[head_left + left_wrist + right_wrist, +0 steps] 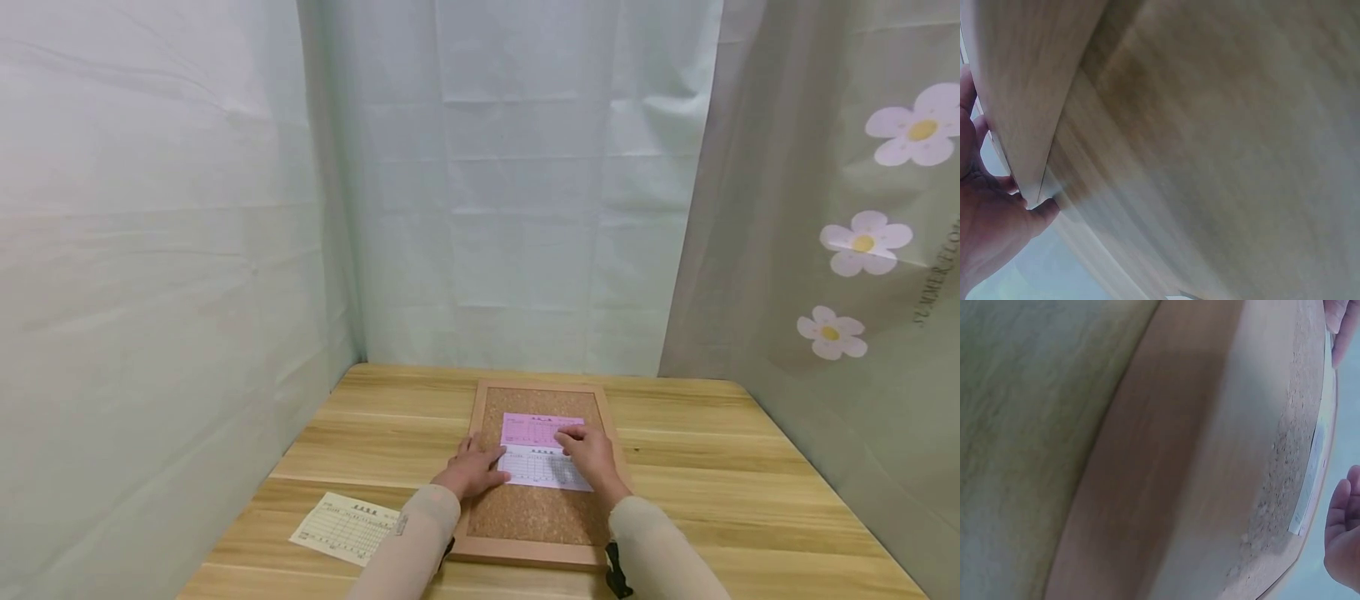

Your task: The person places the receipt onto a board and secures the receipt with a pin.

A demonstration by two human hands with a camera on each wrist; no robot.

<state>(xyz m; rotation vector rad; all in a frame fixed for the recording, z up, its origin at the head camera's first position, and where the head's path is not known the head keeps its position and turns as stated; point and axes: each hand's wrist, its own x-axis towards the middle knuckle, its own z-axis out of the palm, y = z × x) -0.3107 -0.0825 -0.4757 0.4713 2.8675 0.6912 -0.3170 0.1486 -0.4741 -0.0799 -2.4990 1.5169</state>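
Note:
A cork board [536,515] with a wooden frame lies flat on the table, bearing a pink printed slip [525,427] and, just below it, a white printed slip [543,468]. My left hand [474,468] rests with spread fingers at the board's left side, its thumb at the white slip's left edge. Above the right part of the slips is my right hand [588,454], thumb and fingertips drawn together near the pink slip's lower right. Whether something small sits between those fingertips is hidden. The right wrist view shows this hand [1342,534] with bent fingers beside the board.
A yellow printed slip [348,527] lies on the wooden table [405,425] left of the board, partly covered by the left sleeve. A small dark speck [637,450] is on the table right of the board. Pale curtains [517,208] hang around the table.

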